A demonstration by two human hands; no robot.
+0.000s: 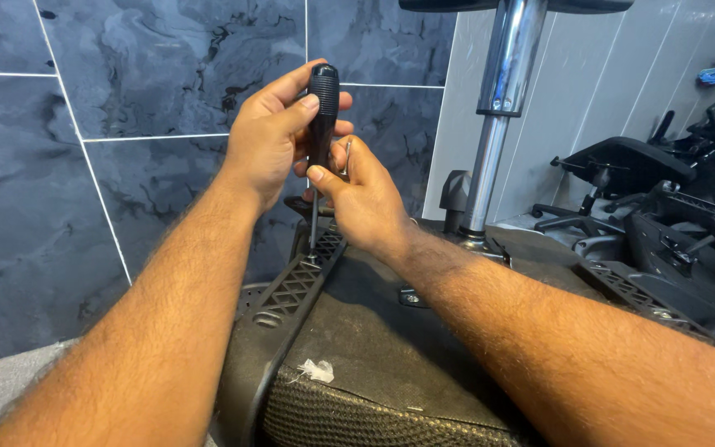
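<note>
Both hands meet at about twelve o'clock in the head view, wrapped around a black-handled screwdriver [322, 108] that stands almost upright. The left hand [268, 136] is closed around the upper handle, thumb laid across its front near the top. The right hand [362, 194] grips just below, its thumb and fingers pinched at the base of the handle where the thin metal shaft [314, 219] begins. The shaft runs straight down, and its tip rests on a black ribbed plastic bracket [295, 281] fixed along the underside of an overturned chair seat [374, 348]. The seat fills the view from the centre towards six o'clock; its edge at six o'clock is covered in dark mesh fabric, and a small scrap of white material [319, 370] lies on its dark lining. At one o'clock a chrome gas-lift column [498, 108] rises from the seat's middle. Towards three o'clock a heap of black chair parts [672, 199] lies on the floor. Behind, from nine to twelve o'clock, stands a wall of dark marbled tiles [142, 74].
</note>
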